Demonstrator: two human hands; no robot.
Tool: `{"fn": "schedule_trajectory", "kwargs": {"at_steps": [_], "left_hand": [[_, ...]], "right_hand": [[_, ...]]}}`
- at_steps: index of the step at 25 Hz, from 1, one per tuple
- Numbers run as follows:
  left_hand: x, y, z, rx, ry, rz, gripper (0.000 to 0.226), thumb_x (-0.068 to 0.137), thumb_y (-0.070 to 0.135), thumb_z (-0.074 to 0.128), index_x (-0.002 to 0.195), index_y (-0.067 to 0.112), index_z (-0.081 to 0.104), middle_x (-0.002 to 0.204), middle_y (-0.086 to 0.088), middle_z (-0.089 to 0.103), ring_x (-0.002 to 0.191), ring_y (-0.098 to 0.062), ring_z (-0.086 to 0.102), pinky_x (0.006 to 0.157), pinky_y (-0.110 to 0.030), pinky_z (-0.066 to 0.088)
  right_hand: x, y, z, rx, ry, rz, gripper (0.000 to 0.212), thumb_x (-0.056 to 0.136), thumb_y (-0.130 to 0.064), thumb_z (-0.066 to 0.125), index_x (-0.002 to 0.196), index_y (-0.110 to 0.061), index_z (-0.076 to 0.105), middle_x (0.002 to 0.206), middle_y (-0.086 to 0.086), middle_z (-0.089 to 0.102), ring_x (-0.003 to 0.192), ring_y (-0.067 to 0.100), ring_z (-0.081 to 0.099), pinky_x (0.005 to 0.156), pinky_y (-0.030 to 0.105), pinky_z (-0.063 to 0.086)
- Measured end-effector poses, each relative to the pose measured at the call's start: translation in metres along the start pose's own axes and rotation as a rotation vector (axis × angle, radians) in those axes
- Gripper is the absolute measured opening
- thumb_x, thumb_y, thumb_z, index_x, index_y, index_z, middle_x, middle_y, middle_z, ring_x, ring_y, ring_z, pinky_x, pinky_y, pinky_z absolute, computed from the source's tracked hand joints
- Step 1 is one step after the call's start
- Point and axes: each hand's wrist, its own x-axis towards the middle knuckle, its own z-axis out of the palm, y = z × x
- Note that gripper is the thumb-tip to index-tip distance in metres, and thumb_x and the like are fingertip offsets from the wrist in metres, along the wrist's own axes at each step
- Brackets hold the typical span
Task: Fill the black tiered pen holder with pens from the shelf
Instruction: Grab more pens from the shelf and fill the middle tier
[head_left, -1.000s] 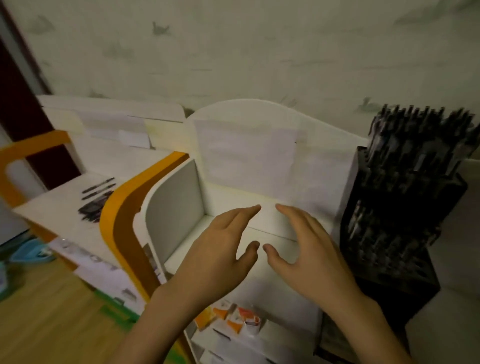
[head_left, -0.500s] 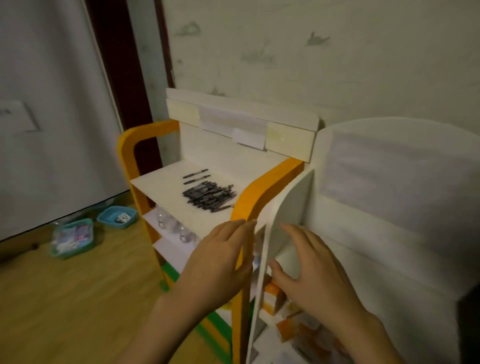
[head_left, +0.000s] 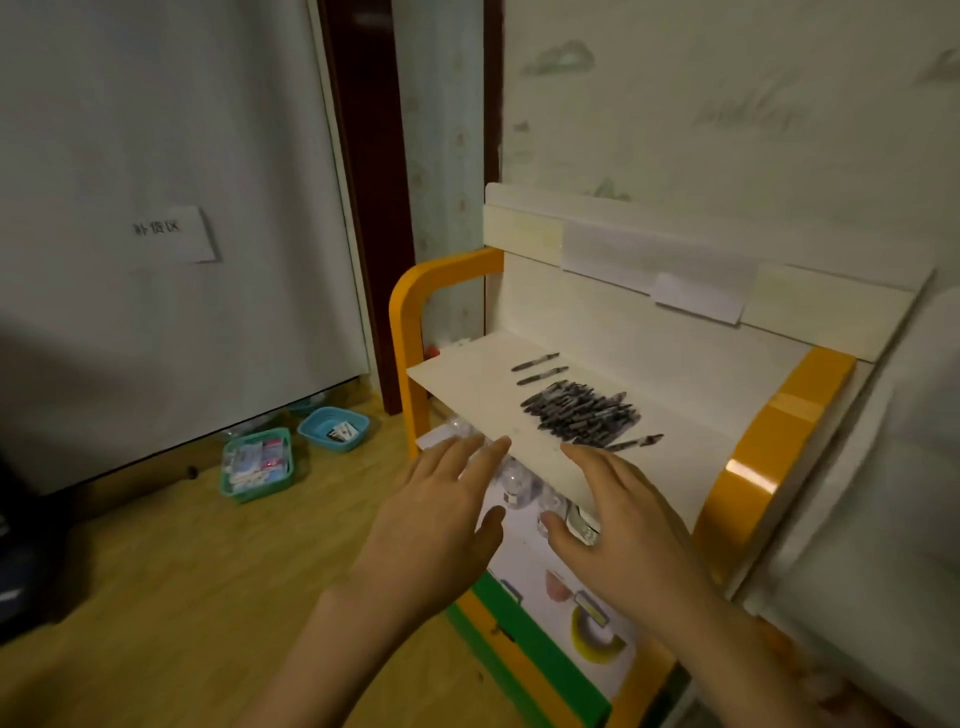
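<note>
Change: a second ago the view looked at an empty white shelf with the black pen holder on the right; now it has swung left, the holder is out of sight, and the orange-sided shelf (head_left: 613, 457) fills the middle.
Pens: a dark pile of pens (head_left: 582, 413) lies on the top board, with a few loose ones beside it.
Left hand (head_left: 441, 525): fingers straight and a little spread, holding nothing, in front of the board's edge.
Right hand (head_left: 621, 525): the same (it is nearer the pile).
Writing: a white paper sign (head_left: 171, 234) on the wall reads 补货区.
Floor: a green basket (head_left: 257, 465) and a blue basket (head_left: 335, 428) sit side by side.
</note>
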Motion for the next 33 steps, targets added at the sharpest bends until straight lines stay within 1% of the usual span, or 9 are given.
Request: {"fn": "schedule_trajectory", "kwargs": {"at_steps": [6,9,11,15,18,21,26,30,33], "left_hand": [[0.038,-0.053,0.006,-0.016,0.018,0.000,0.069,0.095,0.045,0.050,0.150,0.042,0.010,0.157,0.012,0.025,0.144,-0.013,0.025,0.113,-0.031,0.027],[0.071,-0.074,0.014,-0.020,0.019,0.026,0.068,0.095,0.045,0.051,0.151,0.042,0.012,0.157,0.012,0.026,0.144,-0.014,0.025,0.114,-0.033,0.026],[0.102,-0.090,0.025,-0.024,0.003,0.043,0.069,0.095,0.046,0.051,0.150,0.042,0.011,0.157,0.011,0.026,0.144,-0.014,0.025,0.113,-0.033,0.027],[0.180,-0.121,0.058,-0.025,-0.042,0.089,0.067,0.095,0.049,0.048,0.150,0.042,0.010,0.157,0.011,0.026,0.143,-0.014,0.026,0.113,-0.034,0.029],[0.235,-0.139,0.084,-0.036,-0.079,0.137,0.067,0.095,0.049,0.047,0.150,0.040,0.011,0.156,0.009,0.029,0.142,-0.015,0.029,0.112,-0.032,0.031],[0.279,-0.155,0.119,-0.105,-0.131,0.191,0.067,0.094,0.047,0.050,0.151,0.035,0.017,0.153,0.008,0.035,0.139,-0.014,0.034,0.110,-0.029,0.032],[0.320,-0.166,0.188,-0.276,-0.305,0.226,0.063,0.094,0.044,0.052,0.150,0.030,0.027,0.149,0.006,0.040,0.131,-0.013,0.040,0.102,-0.021,0.033],[0.360,-0.162,0.248,-0.356,-0.403,0.226,0.061,0.095,0.040,0.053,0.149,0.020,0.034,0.148,0.000,0.043,0.130,-0.017,0.044,0.105,-0.028,0.038],[0.384,-0.156,0.288,-0.314,-0.459,0.274,0.057,0.099,0.032,0.048,0.150,0.014,0.032,0.152,-0.006,0.038,0.135,-0.020,0.039,0.109,-0.028,0.033]], "right_hand": [[0.055,-0.008,0.025,-0.046,0.022,-0.002,0.068,0.088,-0.054,0.054,0.147,-0.032,0.029,0.149,-0.011,0.037,0.134,0.009,0.036,0.107,0.028,0.040],[0.085,0.001,0.039,-0.088,0.050,0.012,0.068,0.088,-0.054,0.054,0.147,-0.030,0.031,0.148,-0.010,0.038,0.134,0.009,0.036,0.106,0.022,0.032],[0.109,0.014,0.049,-0.094,0.071,0.045,0.068,0.088,-0.054,0.054,0.146,-0.029,0.032,0.147,-0.010,0.039,0.133,0.009,0.037,0.107,0.022,0.031],[0.169,0.049,0.070,-0.084,0.096,0.128,0.066,0.088,-0.055,0.054,0.145,-0.029,0.033,0.145,-0.011,0.041,0.133,0.010,0.038,0.109,0.032,0.040],[0.205,0.078,0.080,-0.076,0.100,0.233,0.065,0.086,-0.054,0.058,0.142,-0.029,0.038,0.140,-0.010,0.047,0.128,0.011,0.043,0.107,0.033,0.043],[0.231,0.108,0.089,-0.117,0.066,0.317,0.064,0.087,-0.052,0.058,0.143,-0.026,0.040,0.136,-0.009,0.050,0.123,0.011,0.046,0.105,0.032,0.042],[0.245,0.143,0.093,-0.224,0.027,0.479,0.066,0.087,-0.053,0.056,0.144,-0.022,0.041,0.137,-0.003,0.051,0.123,0.015,0.048,0.103,0.031,0.041],[0.248,0.157,0.097,-0.266,0.028,0.596,0.064,0.089,-0.053,0.052,0.143,-0.022,0.041,0.137,-0.004,0.051,0.126,0.018,0.047,0.107,0.036,0.039],[0.250,0.162,0.099,-0.318,0.080,0.694,0.067,0.089,-0.051,0.056,0.145,-0.019,0.041,0.142,0.002,0.049,0.130,0.023,0.045,0.111,0.036,0.034]]}}
